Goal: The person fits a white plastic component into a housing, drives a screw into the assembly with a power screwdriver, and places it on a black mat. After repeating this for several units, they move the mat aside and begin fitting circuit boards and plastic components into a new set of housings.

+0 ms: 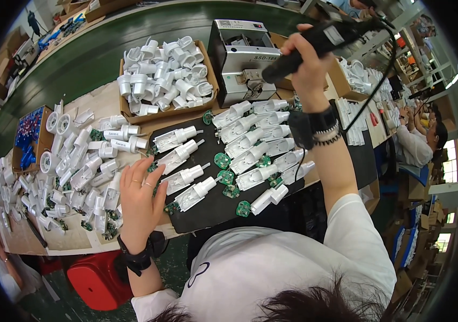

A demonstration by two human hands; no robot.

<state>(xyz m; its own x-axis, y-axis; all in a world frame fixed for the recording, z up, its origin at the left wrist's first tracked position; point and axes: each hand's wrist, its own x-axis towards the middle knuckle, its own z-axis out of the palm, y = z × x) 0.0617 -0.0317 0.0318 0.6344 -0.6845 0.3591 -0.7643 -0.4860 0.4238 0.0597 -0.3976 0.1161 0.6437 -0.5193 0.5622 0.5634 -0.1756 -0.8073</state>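
Note:
My right hand (308, 63) is raised beside the silver screw feeder (239, 56), its fingers wrapped round a corded black electric screwdriver (323, 44). The tool lies tilted, its narrower end up and to the right. Fingers spread, my left hand (142, 193) hovers at the left edge of the black mat (213, 208) and holds nothing. Closest to it is a white plastic housing half (183, 180) in a short column of such housings. More open white housings (245, 142) lie in slanted rows to the right, several with green circuit boards (226, 177) attached.
A carton (211, 80) of white plastic caps stands behind the mat. On the left are heaped white housings (86, 174) and a small box (38, 153) of blue and red parts. A red stool (97, 282) stands below the table. Co-workers (419, 142) sit at right.

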